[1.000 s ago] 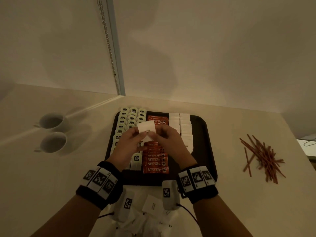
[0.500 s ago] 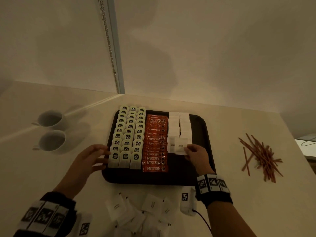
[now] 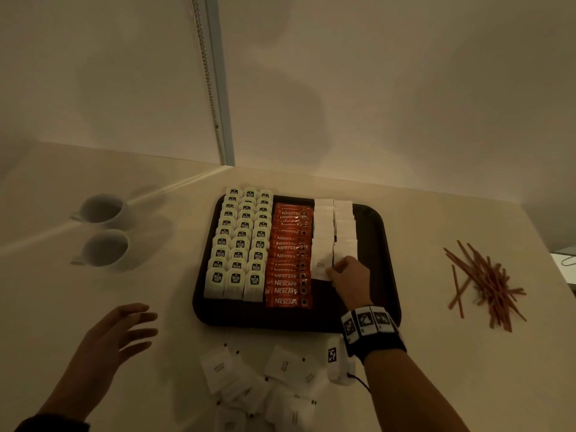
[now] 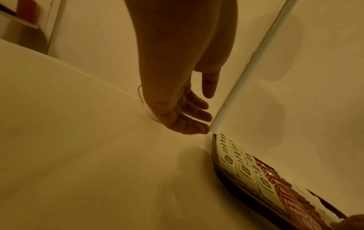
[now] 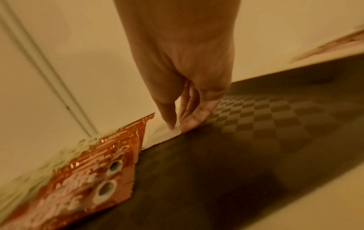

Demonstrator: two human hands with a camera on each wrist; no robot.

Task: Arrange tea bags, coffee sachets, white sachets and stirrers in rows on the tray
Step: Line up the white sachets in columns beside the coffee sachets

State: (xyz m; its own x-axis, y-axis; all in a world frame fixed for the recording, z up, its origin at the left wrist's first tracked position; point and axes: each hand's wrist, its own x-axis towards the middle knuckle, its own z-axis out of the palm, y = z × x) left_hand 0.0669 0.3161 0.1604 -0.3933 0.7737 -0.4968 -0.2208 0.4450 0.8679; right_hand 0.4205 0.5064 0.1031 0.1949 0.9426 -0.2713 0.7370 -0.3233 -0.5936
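Observation:
A dark tray (image 3: 386, 275) holds three columns of tea bags (image 3: 240, 244), a column of orange coffee sachets (image 3: 290, 254) and two columns of white sachets (image 3: 335, 226). My right hand (image 3: 332, 271) pinches the corner of a white sachet (image 3: 321, 266) lying at the near end of the left white column. The right wrist view shows the thumb and fingers of my right hand (image 5: 177, 128) on that sachet (image 5: 161, 135), low on the tray (image 5: 256, 140). My left hand (image 3: 146, 325) hovers open over the table, left of the tray. Red-brown stirrers (image 3: 489, 285) lie heaped on the table to the right.
Several loose white sachets (image 3: 258, 378) lie on the table just in front of the tray. Two white cups (image 3: 103, 210) (image 3: 106, 247) stand at the left. Walls close off the table behind the tray.
Both hands held the white sachet above the tray; the right hand alone brought it down to the white column. The left hand let go, touched the tray's left edge, then drew back towards me.

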